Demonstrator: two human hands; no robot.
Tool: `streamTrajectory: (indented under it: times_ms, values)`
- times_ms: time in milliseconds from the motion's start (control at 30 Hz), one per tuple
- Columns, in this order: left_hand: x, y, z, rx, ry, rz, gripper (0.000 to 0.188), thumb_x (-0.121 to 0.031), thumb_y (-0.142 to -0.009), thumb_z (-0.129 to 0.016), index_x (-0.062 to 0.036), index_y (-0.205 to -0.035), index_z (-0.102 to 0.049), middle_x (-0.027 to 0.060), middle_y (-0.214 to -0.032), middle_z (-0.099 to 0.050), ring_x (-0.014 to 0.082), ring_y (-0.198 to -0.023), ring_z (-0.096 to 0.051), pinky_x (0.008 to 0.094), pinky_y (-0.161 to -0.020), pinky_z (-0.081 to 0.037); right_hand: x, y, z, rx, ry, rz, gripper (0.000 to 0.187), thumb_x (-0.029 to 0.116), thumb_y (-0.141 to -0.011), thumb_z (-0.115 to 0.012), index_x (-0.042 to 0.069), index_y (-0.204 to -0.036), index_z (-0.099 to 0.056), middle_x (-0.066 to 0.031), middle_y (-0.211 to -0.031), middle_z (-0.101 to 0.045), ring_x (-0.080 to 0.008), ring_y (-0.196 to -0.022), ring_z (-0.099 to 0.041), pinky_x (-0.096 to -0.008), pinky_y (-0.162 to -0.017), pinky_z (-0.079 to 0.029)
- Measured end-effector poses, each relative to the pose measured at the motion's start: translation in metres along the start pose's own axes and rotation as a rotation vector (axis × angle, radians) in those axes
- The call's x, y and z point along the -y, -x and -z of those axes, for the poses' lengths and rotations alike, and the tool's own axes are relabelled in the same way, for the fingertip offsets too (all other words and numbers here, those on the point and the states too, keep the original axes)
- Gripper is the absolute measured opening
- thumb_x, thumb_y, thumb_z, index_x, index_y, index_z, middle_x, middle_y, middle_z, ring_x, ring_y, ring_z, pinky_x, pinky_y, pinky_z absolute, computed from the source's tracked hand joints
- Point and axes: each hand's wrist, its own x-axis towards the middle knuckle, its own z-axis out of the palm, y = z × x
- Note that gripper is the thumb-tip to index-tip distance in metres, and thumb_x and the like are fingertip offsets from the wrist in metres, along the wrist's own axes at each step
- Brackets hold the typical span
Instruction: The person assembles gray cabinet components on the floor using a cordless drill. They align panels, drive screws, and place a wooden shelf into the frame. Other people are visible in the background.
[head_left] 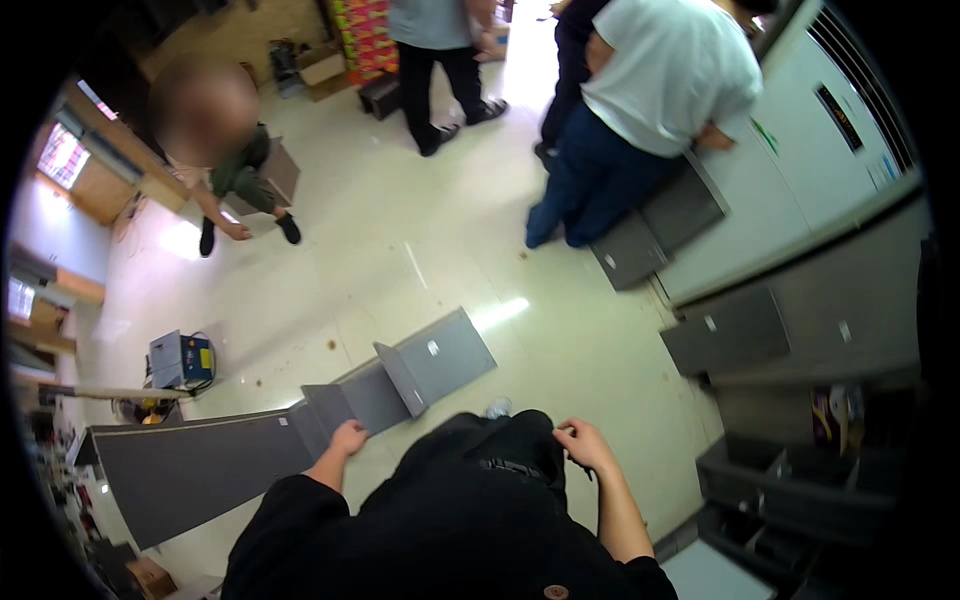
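- Fingers of the left hand (350, 437) bend loosely at the near edge of a grey panel assembly (452, 352); whether they grip it, I cannot tell.
- Right hand (588, 443) beside the black trousers, fingers curled; cannot tell if they hold anything.
- Panel assembly on the pale floor (450, 245) ahead, its upright divider (400, 380) standing between the left hand and the far end.
- Broad dark board (200, 470) covering the floor to the left, a blue-and-grey machine (183, 360) just beyond.
- Grey drawer-like units (800, 487) crowding the right side.
- Farther off, a seated person (245, 180), a standing one (430, 60), and a white-topped person (670, 80) bending by a white cabinet (790, 190).
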Motion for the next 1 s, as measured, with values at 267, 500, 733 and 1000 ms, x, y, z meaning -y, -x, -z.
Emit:
streamTrajectory:
  times_ms: [267, 500, 733, 1000]
  values:
    - [-0.207, -0.045, 0.058, -0.059, 0.423, -0.175, 0.037, -0.025, -0.083, -0.063, -0.0033, -0.112, -0.057, 0.0125, -0.086, -0.066, 0.0252, -0.081, -0.065, 0.0356, -0.074, -0.051, 0.075, -0.183, 0.116, 0.290, -0.143, -0.028, 0.028, 0.024, -0.085, -0.064, 0.004, -0.104, -0.060, -0.0080, -0.075, -0.063, -0.0138, -0.052, -0.057, -0.0275, -0.044, -0.045]
    - [-0.210, -0.104, 0.068, -0.089, 0.337, 0.030, 0.032, -0.025, -0.084, -0.064, -0.0032, -0.106, -0.058, 0.0167, -0.099, -0.066, 0.0292, -0.096, -0.064, 0.0367, -0.081, -0.050, 0.178, -0.357, 0.156, 0.367, -0.116, 0.035, 0.028, 0.024, -0.083, -0.066, 0.003, -0.101, -0.061, -0.0072, -0.071, -0.061, -0.0142, -0.049, -0.056, -0.0281, -0.043, -0.044]
    - [-0.197, -0.139, 0.048, -0.493, 1.002, 0.260, 0.019, -0.017, -0.082, -0.063, -0.0020, -0.094, -0.064, 0.0094, -0.078, -0.065, 0.0157, -0.068, -0.062, 0.0314, -0.061, -0.051, 0.333, -0.473, 0.155, 0.554, 0.280, 0.217, 0.031, 0.032, -0.083, -0.064, 0.005, -0.096, -0.063, -0.0080, -0.068, -0.063, -0.0151, -0.050, -0.058, -0.0312, -0.050, -0.048]
    - [-0.154, -0.275, 0.024, -0.180, 0.698, 0.231, 0.030, -0.021, -0.077, -0.068, 0.0036, -0.094, -0.066, 0.0132, -0.084, -0.068, 0.0254, -0.070, -0.064, 0.0360, -0.064, -0.051, 0.503, -0.617, 0.158, 0.433, 0.460, 0.246, 0.039, 0.038, -0.083, -0.059, 0.005, -0.104, -0.063, -0.0149, -0.081, -0.067, -0.0260, -0.069, -0.065, -0.0369, -0.070, -0.052]
